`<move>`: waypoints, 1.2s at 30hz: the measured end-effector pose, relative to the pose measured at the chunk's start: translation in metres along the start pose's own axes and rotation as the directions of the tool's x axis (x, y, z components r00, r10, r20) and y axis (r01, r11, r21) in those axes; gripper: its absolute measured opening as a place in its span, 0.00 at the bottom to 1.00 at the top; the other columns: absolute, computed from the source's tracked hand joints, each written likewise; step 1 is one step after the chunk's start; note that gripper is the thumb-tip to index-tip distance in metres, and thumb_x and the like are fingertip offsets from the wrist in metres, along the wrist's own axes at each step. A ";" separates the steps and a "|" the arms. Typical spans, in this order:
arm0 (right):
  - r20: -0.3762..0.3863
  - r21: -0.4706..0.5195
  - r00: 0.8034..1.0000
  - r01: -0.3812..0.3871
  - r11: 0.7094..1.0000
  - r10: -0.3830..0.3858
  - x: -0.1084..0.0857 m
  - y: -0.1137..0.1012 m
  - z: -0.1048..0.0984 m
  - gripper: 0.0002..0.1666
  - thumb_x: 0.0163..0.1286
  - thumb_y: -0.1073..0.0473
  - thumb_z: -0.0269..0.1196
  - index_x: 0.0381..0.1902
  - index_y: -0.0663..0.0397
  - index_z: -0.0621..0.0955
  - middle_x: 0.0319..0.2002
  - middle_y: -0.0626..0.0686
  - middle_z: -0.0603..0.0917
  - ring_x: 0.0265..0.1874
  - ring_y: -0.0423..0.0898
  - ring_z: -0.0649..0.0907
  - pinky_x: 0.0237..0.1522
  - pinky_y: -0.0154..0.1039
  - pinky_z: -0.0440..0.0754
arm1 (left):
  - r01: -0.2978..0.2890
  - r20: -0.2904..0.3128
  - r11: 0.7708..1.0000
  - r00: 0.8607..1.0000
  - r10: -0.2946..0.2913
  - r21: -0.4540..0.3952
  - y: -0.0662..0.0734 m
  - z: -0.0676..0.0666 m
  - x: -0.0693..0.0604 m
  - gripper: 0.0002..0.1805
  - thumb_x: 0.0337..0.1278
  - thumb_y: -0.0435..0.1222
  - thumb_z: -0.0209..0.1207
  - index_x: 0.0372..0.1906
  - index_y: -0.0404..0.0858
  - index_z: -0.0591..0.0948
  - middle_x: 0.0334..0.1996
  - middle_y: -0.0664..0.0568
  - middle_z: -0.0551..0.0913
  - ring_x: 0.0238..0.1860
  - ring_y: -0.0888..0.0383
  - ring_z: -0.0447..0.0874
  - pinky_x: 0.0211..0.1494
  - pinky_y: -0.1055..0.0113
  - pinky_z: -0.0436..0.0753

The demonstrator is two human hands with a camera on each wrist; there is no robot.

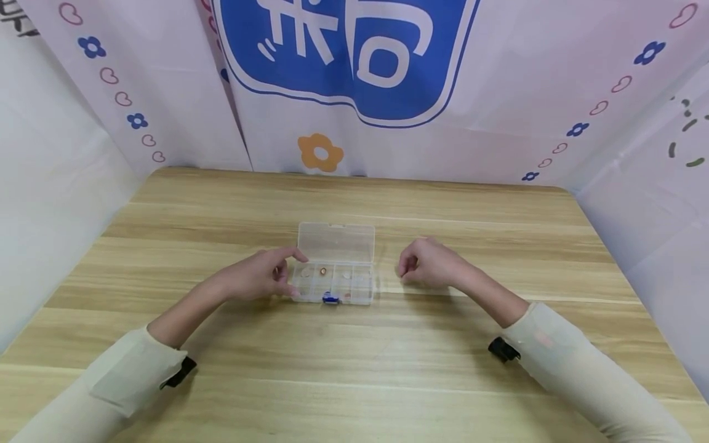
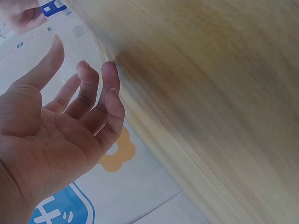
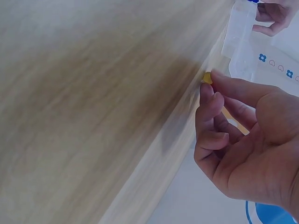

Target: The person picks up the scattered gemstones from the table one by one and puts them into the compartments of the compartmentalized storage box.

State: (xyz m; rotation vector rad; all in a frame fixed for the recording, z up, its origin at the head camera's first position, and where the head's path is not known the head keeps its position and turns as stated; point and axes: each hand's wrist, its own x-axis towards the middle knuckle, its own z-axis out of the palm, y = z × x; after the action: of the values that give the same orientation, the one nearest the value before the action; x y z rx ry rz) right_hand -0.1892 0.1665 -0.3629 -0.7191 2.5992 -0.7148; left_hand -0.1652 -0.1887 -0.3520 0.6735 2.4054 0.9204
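A clear plastic compartment box (image 1: 362,289) lies on the table with its lid (image 1: 336,242) raised at the back and a blue latch (image 1: 330,298) at its front. Small pieces sit in several compartments, one of them a copper-coloured bead (image 1: 324,271). At the box's left end, my left hand (image 1: 257,274) touches the edge with thumb and forefinger apart; its other fingers hang loosely bent in the left wrist view. To the right of the box, my right hand (image 3: 243,126) pinches a small yellow bead (image 3: 208,78) between thumb and forefinger, just above the table. Its exact shape is partly hidden.
The wooden table (image 1: 354,381) ends at a back edge before a white printed cloth (image 1: 498,141). White cloth also hangs at both sides. Each sleeve carries a black clip-like device, one on the left (image 1: 179,372) and one on the right (image 1: 504,349).
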 end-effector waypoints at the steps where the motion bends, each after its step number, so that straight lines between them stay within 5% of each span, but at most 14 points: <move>1: 0.001 -0.002 1.000 0.000 1.000 0.000 0.000 0.000 0.000 0.06 0.64 0.67 0.74 0.29 0.54 0.87 0.28 0.46 0.85 0.31 0.41 0.81 0.38 0.39 0.80 | -0.002 0.000 1.000 1.000 0.002 0.000 0.000 0.000 0.000 0.33 0.63 0.33 0.71 0.68 0.28 0.70 0.25 0.51 0.76 0.26 0.58 0.71 0.30 0.67 0.73; 14: -0.002 0.023 1.000 -0.014 1.000 0.014 -0.001 -0.003 -0.003 0.04 0.66 0.68 0.71 0.33 0.54 0.89 0.33 0.47 0.88 0.37 0.44 0.85 0.46 0.45 0.83 | -0.006 -0.003 1.000 1.000 0.006 0.004 0.002 0.000 0.000 0.33 0.62 0.33 0.71 0.67 0.28 0.70 0.25 0.51 0.76 0.27 0.58 0.71 0.30 0.67 0.73; 36: -0.051 0.106 0.997 0.054 0.993 -0.049 -0.001 -0.003 -0.007 0.04 0.67 0.67 0.70 0.32 0.55 0.88 0.31 0.46 0.87 0.34 0.43 0.83 0.37 0.38 0.80 | -0.011 -0.001 1.000 1.000 0.011 0.001 0.002 -0.001 0.000 0.33 0.62 0.33 0.71 0.67 0.27 0.70 0.24 0.51 0.76 0.26 0.58 0.70 0.30 0.68 0.72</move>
State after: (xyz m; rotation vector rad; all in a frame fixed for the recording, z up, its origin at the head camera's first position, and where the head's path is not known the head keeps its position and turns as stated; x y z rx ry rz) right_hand -0.1905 0.1681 -0.3553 -0.7473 2.5706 -0.8912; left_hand -0.1649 -0.1880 -0.3501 0.6870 2.4054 0.9241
